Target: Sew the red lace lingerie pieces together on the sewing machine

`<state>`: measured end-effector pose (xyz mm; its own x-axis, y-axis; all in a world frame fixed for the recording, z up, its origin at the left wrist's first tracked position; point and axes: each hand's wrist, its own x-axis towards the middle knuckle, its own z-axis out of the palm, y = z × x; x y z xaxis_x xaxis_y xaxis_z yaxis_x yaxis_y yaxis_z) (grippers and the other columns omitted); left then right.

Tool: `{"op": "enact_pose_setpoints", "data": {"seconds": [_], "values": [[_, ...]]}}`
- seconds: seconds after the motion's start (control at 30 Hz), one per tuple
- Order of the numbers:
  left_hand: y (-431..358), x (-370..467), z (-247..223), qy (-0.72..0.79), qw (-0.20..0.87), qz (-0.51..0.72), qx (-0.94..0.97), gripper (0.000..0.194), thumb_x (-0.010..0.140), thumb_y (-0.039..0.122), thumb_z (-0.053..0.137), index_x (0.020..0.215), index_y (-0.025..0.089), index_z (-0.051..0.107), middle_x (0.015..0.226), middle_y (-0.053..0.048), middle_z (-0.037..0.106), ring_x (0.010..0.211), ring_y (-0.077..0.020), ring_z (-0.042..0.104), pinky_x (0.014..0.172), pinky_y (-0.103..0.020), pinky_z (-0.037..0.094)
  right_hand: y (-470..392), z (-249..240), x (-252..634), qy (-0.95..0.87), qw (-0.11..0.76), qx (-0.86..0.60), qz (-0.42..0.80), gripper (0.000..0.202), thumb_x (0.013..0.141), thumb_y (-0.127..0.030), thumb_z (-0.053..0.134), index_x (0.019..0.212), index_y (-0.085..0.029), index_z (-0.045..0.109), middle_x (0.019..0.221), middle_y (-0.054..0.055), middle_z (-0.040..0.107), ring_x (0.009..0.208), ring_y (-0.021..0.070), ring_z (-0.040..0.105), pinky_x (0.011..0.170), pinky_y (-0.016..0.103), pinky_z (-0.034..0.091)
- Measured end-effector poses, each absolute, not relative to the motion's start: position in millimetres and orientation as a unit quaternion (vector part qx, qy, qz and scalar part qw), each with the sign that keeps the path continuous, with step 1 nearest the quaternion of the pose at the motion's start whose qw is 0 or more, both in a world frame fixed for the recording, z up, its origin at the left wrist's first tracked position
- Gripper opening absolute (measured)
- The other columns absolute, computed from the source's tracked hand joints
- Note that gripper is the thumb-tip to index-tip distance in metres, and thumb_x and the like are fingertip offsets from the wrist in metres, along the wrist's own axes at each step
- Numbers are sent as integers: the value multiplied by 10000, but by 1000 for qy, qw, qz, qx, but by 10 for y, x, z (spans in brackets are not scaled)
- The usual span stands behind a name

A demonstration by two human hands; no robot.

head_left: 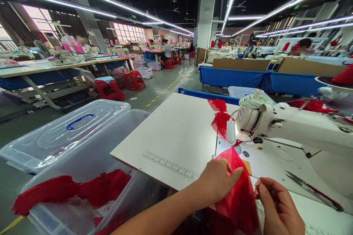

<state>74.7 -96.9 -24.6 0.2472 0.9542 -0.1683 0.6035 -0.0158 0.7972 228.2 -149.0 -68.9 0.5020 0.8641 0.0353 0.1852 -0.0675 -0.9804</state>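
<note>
A: Where does the red fabric lie?
B: On the near side of the sewing machine, between the two hands. Long axis runs from beneath the lamp toward the wearer, widening as it drops past the near edge of the white tabletop.

A: Which hand is nearer to it?
B: The left hand. It sits at the fabric's left side, thumb laid across the sheer upper layer, pointing right. The right hand is just beside the right edge, lower and closer to the wearer.

A: State of each?
B: Left: in contact; cannot tell whether the fingers clamp the cloth, since they are partly hidden. Right: thumb and fingertips drawn together on a thin pale strand; too small to identify further. The hands are apart, the fabric's width between them.

A: Anything else around?
B: More red cloth lies beyond the lamp; whether it joins the near piece, cannot tell. Scissors rest to the right, near the right hand, untouched. Needle not discernible behind the lamp.
</note>
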Motion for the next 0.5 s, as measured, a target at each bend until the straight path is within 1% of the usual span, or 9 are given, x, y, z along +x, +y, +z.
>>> {"op": "enact_pose_setpoints", "data": {"seconds": [0.07, 0.13, 0.2, 0.23, 0.27, 0.33, 0.4, 0.43, 0.5], "values": [[-931, 780, -269, 562, 458, 190, 662, 519, 881, 613, 460, 600, 180, 517, 575, -34, 570, 572, -173, 556, 575, -277, 414, -1523, -705, 2286, -393, 566, -661, 296, 488, 734, -627, 663, 974, -203, 633, 888, 55, 690, 834, 215, 637, 695, 272, 550], [-922, 822, -282, 539, 524, 176, 635, 576, 885, 649, 426, 531, 195, 433, 500, -7, 521, 482, -144, 525, 539, -264, 407, -1538, -752, 2309, -410, 572, -649, 289, 468, 747, -600, 665, 988, -200, 632, 941, 64, 685, 864, 223, 640, 733, 295, 551], [-937, 866, -271, 534, 527, 201, 630, 587, 875, 658, 445, 507, 203, 391, 466, 17, 449, 481, -142, 497, 546, -272, 392, -1537, -822, 2353, -437, 577, -629, 284, 464, 762, -582, 656, 1017, -195, 626, 1027, 82, 670, 902, 234, 642, 747, 315, 552], [-947, 884, -256, 535, 510, 224, 636, 578, 858, 628, 502, 487, 205, 371, 455, 26, 398, 507, -150, 485, 565, -283, 382, -1536, -854, 2376, -448, 574, -622, 287, 468, 768, -576, 653, 1036, -193, 622, 1077, 93, 659, 927, 241, 642, 746, 321, 554], [-956, 899, -235, 534, 489, 248, 644, 564, 836, 562, 574, 463, 206, 345, 451, 33, 346, 542, -158, 474, 593, -293, 375, -1538, -879, 2394, -454, 570, -619, 292, 476, 772, -573, 651, 1054, -191, 618, 1132, 104, 645, 956, 249, 641, 742, 322, 557], [-959, 910, -181, 523, 489, 276, 642, 542, 777, 363, 675, 426, 200, 295, 464, 41, 277, 609, -168, 465, 653, -305, 375, -1565, -888, 2393, -445, 563, -622, 314, 513, 770, -576, 660, 1105, -191, 604, 1241, 123, 612, 1022, 268, 637, 726, 314, 565], [-934, 901, -113, 497, 549, 280, 611, 477, 774, 232, 649, 441, 190, 311, 488, 41, 295, 638, -163, 483, 680, -297, 398, -1632, -839, 2318, -405, 572, -617, 357, 574, 757, -593, 673, 1165, -201, 574, 1289, 127, 603, 1069, 286, 633, 691, 304, 572], [-913, 892, -75, 482, 584, 281, 590, 419, 804, 218, 612, 477, 184, 351, 512, 38, 343, 640, -155, 501, 676, -289, 419, -1681, -800, 2253, -374, 582, -611, 385, 594, 759, -600, 671, 1196, -214, 556, 1295, 120, 607, 1081, 290, 633, 679, 302, 574], [-858, 873, 1, 450, 657, 287, 532, 285, 891, 242, 502, 616, 175, 463, 597, 23, 469, 619, -139, 541, 637, -274, 463, -1804, -725, 2099, -307, 595, -592, 448, 582, 795, -590, 647, 1253, -256, 518, 1289, 95, 622, 1087, 286, 639, 690, 313, 577]]}}
